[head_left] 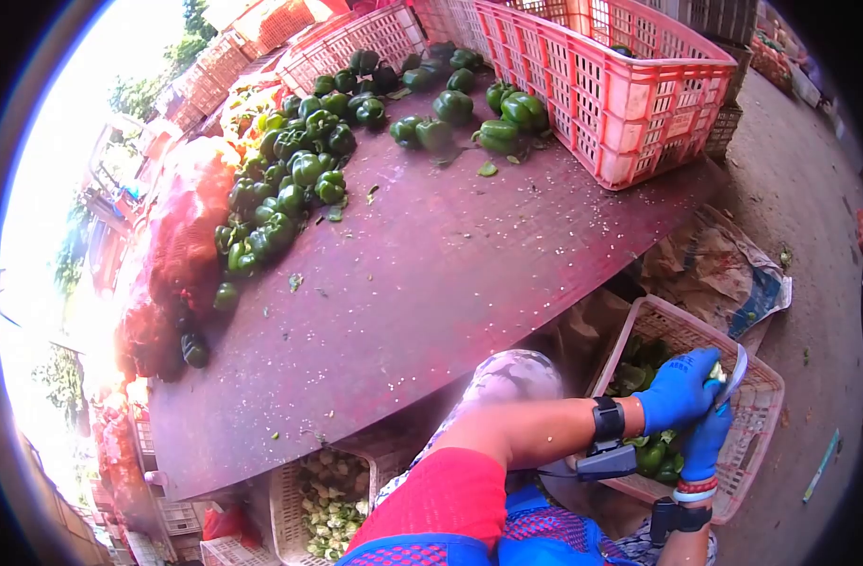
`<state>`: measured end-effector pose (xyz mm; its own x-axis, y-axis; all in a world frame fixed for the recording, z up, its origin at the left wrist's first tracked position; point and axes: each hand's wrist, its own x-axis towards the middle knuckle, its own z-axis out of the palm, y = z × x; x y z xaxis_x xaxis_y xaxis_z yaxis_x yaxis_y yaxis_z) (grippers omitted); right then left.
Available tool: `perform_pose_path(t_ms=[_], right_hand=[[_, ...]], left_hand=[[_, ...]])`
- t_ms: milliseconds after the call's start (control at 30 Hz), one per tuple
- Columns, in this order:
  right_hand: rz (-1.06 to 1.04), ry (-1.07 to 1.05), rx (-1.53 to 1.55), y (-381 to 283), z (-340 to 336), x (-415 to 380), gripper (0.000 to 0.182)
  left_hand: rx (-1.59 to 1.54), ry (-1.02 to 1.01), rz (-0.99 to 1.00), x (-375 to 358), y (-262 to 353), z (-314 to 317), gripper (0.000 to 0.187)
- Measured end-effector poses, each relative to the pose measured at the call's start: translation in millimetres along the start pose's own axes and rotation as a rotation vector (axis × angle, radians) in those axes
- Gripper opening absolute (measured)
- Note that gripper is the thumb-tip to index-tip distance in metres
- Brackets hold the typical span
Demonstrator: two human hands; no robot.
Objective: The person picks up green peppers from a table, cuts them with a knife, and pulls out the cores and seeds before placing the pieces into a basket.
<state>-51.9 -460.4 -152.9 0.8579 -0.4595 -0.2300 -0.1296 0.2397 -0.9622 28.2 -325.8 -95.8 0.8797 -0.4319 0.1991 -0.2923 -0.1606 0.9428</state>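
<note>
While both gloved hands meet over the pink crate (762, 401) | left hand (678, 389) fingers curled round a green pepper (714, 373) | right hand (707, 439) grips a knife (736, 370) | peppers (290, 189) piled on table (431, 283)

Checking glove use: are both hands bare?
No, the left hand and right hand both wear blue gloves over the pink crate.

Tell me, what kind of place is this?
Probably an outdoor vegetable market or packing spot. Loose green peppers are heaped on a big table, pink plastic crates stand around, and two blue-gloved hands, left hand and right hand, work over a basket of peppers.
</note>
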Motion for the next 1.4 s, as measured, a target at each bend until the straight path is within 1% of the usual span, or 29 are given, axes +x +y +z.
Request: perform_pose_path(t_ms=[67, 100, 167, 200, 233, 267, 300, 333, 367, 400, 433, 467, 500, 533, 567, 667, 733, 767, 833, 867, 933, 1000, 1100, 1133, 1167, 1267, 1333, 1367, 1400], right_hand=[[-0.012, -0.033, 0.134, 0, 0, -3, 0.035], [0.021, -0.093, 0.026, -12, 0, -7, 0.033], [0.086, -0.166, -0.201, -41, 0, -14, 0.032], [0.116, -0.185, -0.32, -49, -1, -14, 0.031], [0.148, -0.158, -0.449, -49, -1, -13, 0.032], [0.182, -0.135, -0.577, -49, -2, -13, 0.032], [0.084, -0.095, -0.905, -22, -26, -5, 0.038], [0.02, -0.11, -1.001, -15, -31, -6, 0.039], [-0.049, -0.126, -1.095, -10, -32, -5, 0.041], [-0.124, -0.141, -1.187, -7, -30, -4, 0.042], [-0.126, -0.18, -1.162, -7, -27, -6, 0.04], [-0.128, -0.2, -1.151, -5, -25, -6, 0.04], [-0.127, -0.222, -1.142, -2, -23, -7, 0.039], [-0.125, -0.245, -1.135, 2, -21, -7, 0.039], [-0.173, -0.25, -1.168, 5, -20, -7, 0.036], [-0.098, -0.299, -1.313, -1, -2, -5, 0.037], [-0.086, -0.286, -1.215, -3, 12, -4, 0.035], [-0.069, -0.278, -1.178, -6, 19, -5, 0.034], [-0.062, -0.259, -1.164, -2, 23, 0, 0.033], [-0.073, -0.249, -1.185, 6, 16, 4, 0.033], [-0.065, -0.233, -1.225, 16, 13, 9, 0.033], [-0.024, -0.224, -1.265, 17, 12, 13, 0.034], [0.121, -0.204, -1.181, 17, 16, 16, 0.034], [0.125, -0.196, -1.178, 17, 16, 16, 0.034], [0.124, -0.186, -1.174, 18, 15, 17, 0.034], [0.113, -0.159, -1.135, 19, 17, 13, 0.034], [0.138, -0.14, -1.115, 20, 18, 9, 0.034], [0.166, -0.127, -1.108, 24, 18, 7, 0.033], [0.213, -0.12, -1.079, 20, 23, 6, 0.033]], left_hand=[[0.148, -0.083, 0.124, 6, 13, -17, 0.035], [0.222, -0.125, 0.185, 11, 18, -24, 0.036], [0.119, 0.084, 0.1, 17, 8, -32, 0.036], [0.06, 0.094, -0.021, 23, 16, -59, 0.034], [-0.002, 0.194, -0.026, 25, 21, -89, 0.033], [-0.061, 0.241, -0.047, 22, 23, -124, 0.035], [-0.242, 0.16, -0.269, 11, 38, -170, 0.035], [-0.228, 0.128, -0.393, -4, 39, -217, 0.031], [0.043, 0.143, -0.423, -25, 46, -260, 0.027], [0.37, 0.055, -0.44, -54, 32, -307, 0.03], [0.579, -0.062, -0.513, -84, 45, -347, 0.033], [0.671, -0.319, -0.824, -108, 64, -382, 0.04], [0.646, -0.556, -1.083, -140, 58, -415, 0.047], [0.669, -0.73, -1.187, -172, 58, -437, 0.053], [0.831, -0.838, -1.205, -202, 50, -454, 0.054], [0.684, -0.537, -1.473, -212, 37, -511, 0.055], [0.756, -0.317, -1.383, -184, 16, -549, 0.056], [0.758, -0.167, -1.233, -177, -23, -580, 0.054], [0.944, 0.148, -1.008, -142, -74, -616, 0.055], [1.131, 0.321, -0.922, -116, -89, -621, 0.057], [1.225, 0.53, -0.778, -79, -116, -632, 0.064], [1.088, 0.634, -0.738, -47, -144, -650, 0.078], [1.074, 0.753, -0.753, -23, -190, -683, 0.091], [1.056, 0.812, -0.756, -18, -204, -695, 0.094], [1.006, 0.795, -0.802, -18, -232, -718, 0.087], [0.726, 0.909, -0.634, -15, -260, -726, 0.083], [0.814, 0.917, -0.555, -5, -266, -710, 0.075], [0.876, 0.858, -0.512, 1, -263, -700, 0.072], [0.939, 0.802, -0.466, 10, -246, -681, 0.07]])
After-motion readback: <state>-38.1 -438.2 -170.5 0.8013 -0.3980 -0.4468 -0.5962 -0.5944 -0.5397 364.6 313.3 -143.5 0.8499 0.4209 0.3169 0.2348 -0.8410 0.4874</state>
